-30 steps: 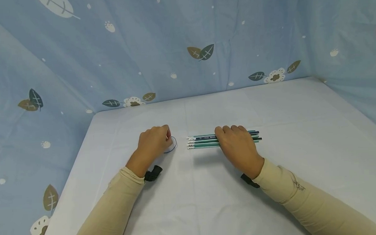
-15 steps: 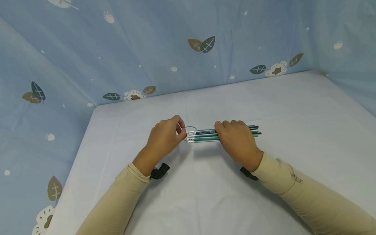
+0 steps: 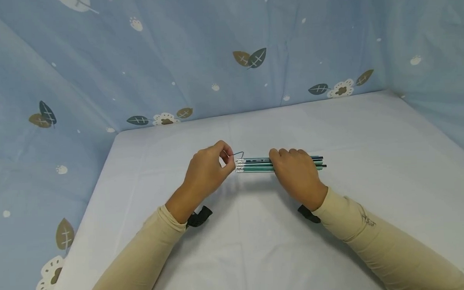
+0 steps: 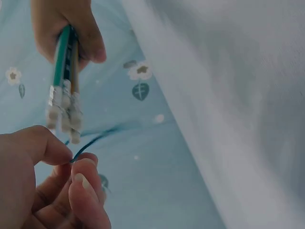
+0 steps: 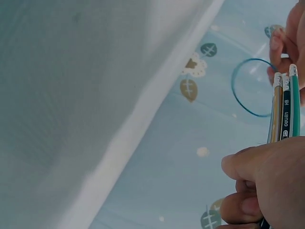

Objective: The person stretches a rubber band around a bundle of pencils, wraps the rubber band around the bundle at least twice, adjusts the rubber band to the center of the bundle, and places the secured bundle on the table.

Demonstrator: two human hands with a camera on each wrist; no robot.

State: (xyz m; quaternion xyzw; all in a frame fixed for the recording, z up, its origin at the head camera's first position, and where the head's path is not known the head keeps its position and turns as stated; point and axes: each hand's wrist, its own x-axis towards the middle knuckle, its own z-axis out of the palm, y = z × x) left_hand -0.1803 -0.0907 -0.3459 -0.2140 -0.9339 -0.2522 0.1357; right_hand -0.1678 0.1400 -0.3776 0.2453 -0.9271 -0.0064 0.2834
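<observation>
My right hand (image 3: 296,172) grips a bundle of green and dark blue pencils (image 3: 255,165), held sideways above the white table. Their white eraser ends (image 4: 64,114) point left, toward my left hand (image 3: 206,169). Between thumb and fingertips, the left hand pinches a thin blue rubber band (image 3: 238,153) right at those eraser ends. From the right wrist view the rubber band (image 5: 233,86) hangs as a wide round loop beside the pencil tips, its far part hidden behind them. A yellowish pencil (image 5: 277,112) also shows in the bundle. The right palm covers the bundle's middle.
A white cloth (image 3: 236,256) covers the tabletop below both hands. Blue curtains with leaf and flower prints (image 3: 198,56) rise behind the table's back edge and along its sides. Black straps (image 3: 199,216) sit at both wrists.
My left hand has moved right with the rubber band, from a gap away up to the pencils' eraser ends. The right hand and its bundle have stayed nearly in place.
</observation>
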